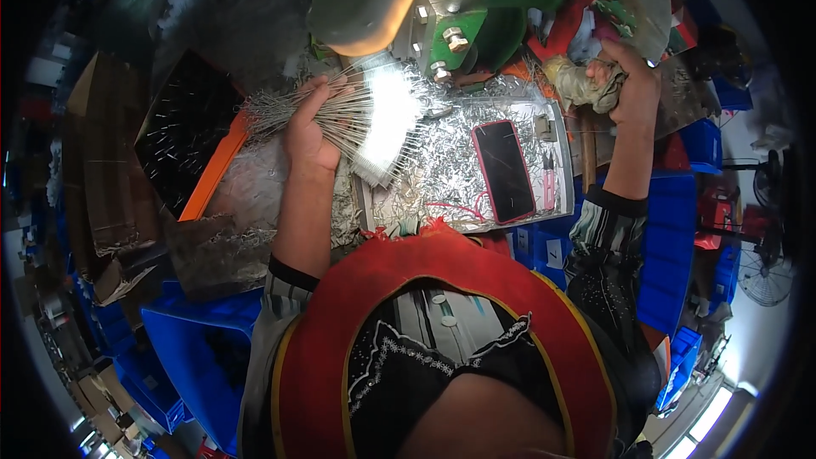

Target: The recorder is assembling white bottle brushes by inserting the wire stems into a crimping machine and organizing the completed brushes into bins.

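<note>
My left hand is closed around a bundle of thin metal rods. They fan out to the right under a bright light, and their far ends are washed out by glare. Away to the right, my right hand is closed on a crumpled greyish cloth wrap. Whether a handle lies inside the wrap is hidden. Between the hands and beyond them stands a green machine with large bolts, close to the fanned rod ends.
A shallow tray strewn with metal clippings holds a dark phone and a pink-handled tool. An orange-edged black box with thin metal pieces lies left. A lamp hangs above. Blue bins flank me.
</note>
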Motion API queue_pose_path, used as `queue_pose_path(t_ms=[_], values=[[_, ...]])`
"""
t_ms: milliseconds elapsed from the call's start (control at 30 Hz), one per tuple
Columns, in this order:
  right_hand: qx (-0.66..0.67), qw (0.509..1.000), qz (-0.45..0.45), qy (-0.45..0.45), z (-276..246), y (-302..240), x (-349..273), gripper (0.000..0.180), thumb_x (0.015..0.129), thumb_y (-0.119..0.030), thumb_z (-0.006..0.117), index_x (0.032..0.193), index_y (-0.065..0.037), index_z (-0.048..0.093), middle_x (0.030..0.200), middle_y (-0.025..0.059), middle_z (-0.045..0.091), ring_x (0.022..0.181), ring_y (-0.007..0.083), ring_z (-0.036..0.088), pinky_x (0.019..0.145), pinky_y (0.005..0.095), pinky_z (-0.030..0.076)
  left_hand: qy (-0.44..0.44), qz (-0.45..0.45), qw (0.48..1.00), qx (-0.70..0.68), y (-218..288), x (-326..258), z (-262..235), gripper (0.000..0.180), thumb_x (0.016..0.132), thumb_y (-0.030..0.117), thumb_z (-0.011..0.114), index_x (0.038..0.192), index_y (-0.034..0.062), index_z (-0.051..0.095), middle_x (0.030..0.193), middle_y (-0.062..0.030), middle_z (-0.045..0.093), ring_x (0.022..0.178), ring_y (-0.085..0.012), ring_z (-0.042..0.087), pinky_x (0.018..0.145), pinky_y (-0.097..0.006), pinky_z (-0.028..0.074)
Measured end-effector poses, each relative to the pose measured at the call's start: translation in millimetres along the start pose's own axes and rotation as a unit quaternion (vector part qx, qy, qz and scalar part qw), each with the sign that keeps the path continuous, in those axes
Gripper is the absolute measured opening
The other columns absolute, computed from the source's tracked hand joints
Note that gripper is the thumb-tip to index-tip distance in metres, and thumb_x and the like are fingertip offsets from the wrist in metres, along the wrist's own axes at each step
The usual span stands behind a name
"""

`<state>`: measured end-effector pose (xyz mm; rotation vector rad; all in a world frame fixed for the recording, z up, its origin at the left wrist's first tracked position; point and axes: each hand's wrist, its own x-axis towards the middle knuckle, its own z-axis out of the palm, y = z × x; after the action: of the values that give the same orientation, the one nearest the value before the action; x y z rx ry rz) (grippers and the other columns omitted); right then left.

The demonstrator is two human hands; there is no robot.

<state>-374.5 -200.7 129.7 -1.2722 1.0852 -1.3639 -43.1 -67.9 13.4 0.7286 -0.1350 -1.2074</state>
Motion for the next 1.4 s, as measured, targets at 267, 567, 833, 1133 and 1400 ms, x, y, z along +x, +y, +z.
queue_pose_path(t_ms=[267, 567, 833, 1133, 1400], values=[[0.004, 0.998, 0.058, 0.004, 11, -20, 2, 0.015, 0.069, -0.007, 0.058, 0.059, 0.003, 0.052, 0.053, 0.0100, 0.048, 0.042, 0.0197, 0.048, 0.045, 0.0282, 0.041, -0.009, 0.021, 1.000, 0.009, -2, 7, 0, 0.018, 0.075, -0.001, 0.050, 0.093, 0.0011, 0.048, 0.089, -0.0178, 0.059, 0.081, -0.0249, 0.057, 0.074, -0.036, 0.047], [0.021, 0.959, -0.279, -0.051, 17, 74, -4, 0.011, 0.064, -0.001, 0.062, 0.070, 0.005, 0.055, 0.059, 0.0116, 0.055, 0.047, 0.0186, 0.053, 0.047, 0.0282, 0.045, 0.056, 0.050, 0.997, 0.025, -4, 6, 12, 0.016, 0.074, -0.001, 0.052, 0.090, 0.0005, 0.052, 0.081, -0.0135, 0.058, 0.075, -0.0223, 0.056, 0.069, -0.033, 0.048], [0.019, 0.999, 0.021, 0.017, 11, -2, -4, 0.014, 0.069, -0.007, 0.058, 0.062, 0.004, 0.053, 0.053, 0.0113, 0.050, 0.046, 0.0185, 0.050, 0.051, 0.0280, 0.042, 0.125, 0.106, 0.986, 0.014, -9, -1, 21, 0.018, 0.072, -0.004, 0.053, 0.089, -0.0007, 0.053, 0.076, -0.0103, 0.055, 0.071, -0.0201, 0.055, 0.066, -0.033, 0.049], [0.037, 0.997, 0.062, -0.036, 0, -11, 8, 0.013, 0.067, -0.009, 0.061, 0.066, 0.001, 0.054, 0.055, 0.0089, 0.049, 0.045, 0.0182, 0.052, 0.042, 0.0280, 0.042, 0.114, 0.083, 0.989, 0.038, -7, 6, 23, 0.017, 0.074, -0.003, 0.054, 0.091, 0.0000, 0.052, 0.081, -0.0112, 0.055, 0.072, -0.0205, 0.055, 0.065, -0.033, 0.050], [0.030, 0.994, 0.074, -0.077, 2, -21, 10, 0.013, 0.067, -0.009, 0.061, 0.066, 0.002, 0.055, 0.057, 0.0088, 0.051, 0.046, 0.0180, 0.052, 0.047, 0.0292, 0.044, 0.114, 0.082, 0.989, 0.038, -7, 6, 26, 0.017, 0.073, -0.003, 0.054, 0.090, 0.0000, 0.052, 0.081, -0.0114, 0.055, 0.072, -0.0207, 0.056, 0.064, -0.033, 0.050]])
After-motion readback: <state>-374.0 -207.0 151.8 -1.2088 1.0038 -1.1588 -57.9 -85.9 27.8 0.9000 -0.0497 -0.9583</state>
